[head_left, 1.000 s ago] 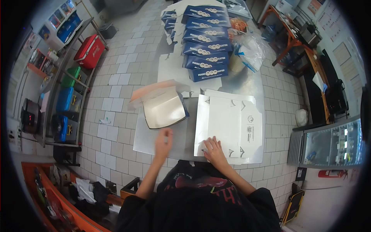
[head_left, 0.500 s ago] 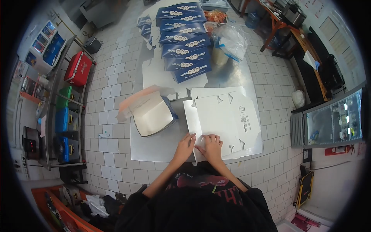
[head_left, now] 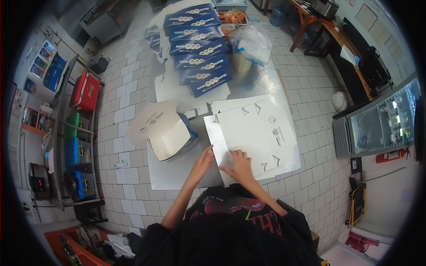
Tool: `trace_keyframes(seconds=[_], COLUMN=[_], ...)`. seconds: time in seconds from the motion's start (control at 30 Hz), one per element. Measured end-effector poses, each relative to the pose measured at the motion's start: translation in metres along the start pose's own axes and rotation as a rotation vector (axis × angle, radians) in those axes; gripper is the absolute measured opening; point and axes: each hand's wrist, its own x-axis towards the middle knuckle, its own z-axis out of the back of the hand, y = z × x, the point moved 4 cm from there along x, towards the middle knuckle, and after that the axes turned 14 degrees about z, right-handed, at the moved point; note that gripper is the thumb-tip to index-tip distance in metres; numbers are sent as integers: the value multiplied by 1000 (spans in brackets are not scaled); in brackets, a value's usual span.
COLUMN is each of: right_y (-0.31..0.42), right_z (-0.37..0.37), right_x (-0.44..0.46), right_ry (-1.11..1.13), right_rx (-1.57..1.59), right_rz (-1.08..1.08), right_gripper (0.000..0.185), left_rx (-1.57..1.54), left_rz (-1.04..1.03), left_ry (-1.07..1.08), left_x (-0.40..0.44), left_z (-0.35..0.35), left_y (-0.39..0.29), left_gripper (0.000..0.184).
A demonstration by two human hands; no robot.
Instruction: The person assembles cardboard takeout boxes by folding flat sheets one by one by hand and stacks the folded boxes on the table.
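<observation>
White flat cardboard sheets [head_left: 248, 133] with slits and small printed marks lie on the metal table [head_left: 177, 177]. My right hand [head_left: 239, 166] rests on the lower left part of the top sheet, its fingers apart. At the left edge of that sheet is my left hand [head_left: 204, 163], its fingers extended and the fingertips touching the raised or folded side flap [head_left: 216, 139]. To the left stands an open box [head_left: 171, 139], white inside and blue outside, its lid tilted back.
Several blue printed boxes [head_left: 199, 64] stand in a row at the far part of the table. Beside them are a clear plastic bag [head_left: 252, 43], a beige container [head_left: 241, 62] and a tray of orange food [head_left: 232, 17]. A glass-door fridge [head_left: 381, 117] is at the right.
My left hand came from beside the open box to the sheet's left edge, then shifted slightly away from my right hand. The open box's lid has tipped further back. The view has turned.
</observation>
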Motion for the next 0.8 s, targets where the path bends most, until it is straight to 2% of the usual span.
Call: trace_keyframes(seconds=[0.03, 0.07, 0.2, 0.3, 0.37, 0.57, 0.67, 0.77, 0.8], right_y=[10, 15, 15, -6, -22, -31, -30, -29, -27], right_z=[-6, -9, -4, -13, -24, -6, -3, 13, 24], right_x=[3, 4, 11, 3, -3, 0, 1, -2, -4], right_ry=[22, 46, 92, 74, 1, 55, 23, -57, -60], right_rx=[-69, -138, -90, 98, 532, 832, 829, 822, 819], right_rz=[2, 3, -32, 11, 18, -94, -126, -115, -116], right_gripper=[67, 69, 72, 66, 54, 44, 37, 29, 29], left_rx=[-94, -88, -18, -122, -211, -367, -315, -197, 74], left_rz=[111, 107, 146, 144, 134, 184, 207, 143, -29], left_ry=[66, 74, 90, 123, 166, 308, 232, 140, -10], left_x=[-2, -4, -1, 1, 1, 19, 24, 23, 14], left_z=[-1, -3, 1, 9, 10, -1, -3, -2, 1], left_y=[-5, -12, -18, -19, -20, -2, 8, 5, -11], left_gripper=[45, 45, 48, 49, 49, 50, 49, 48, 48])
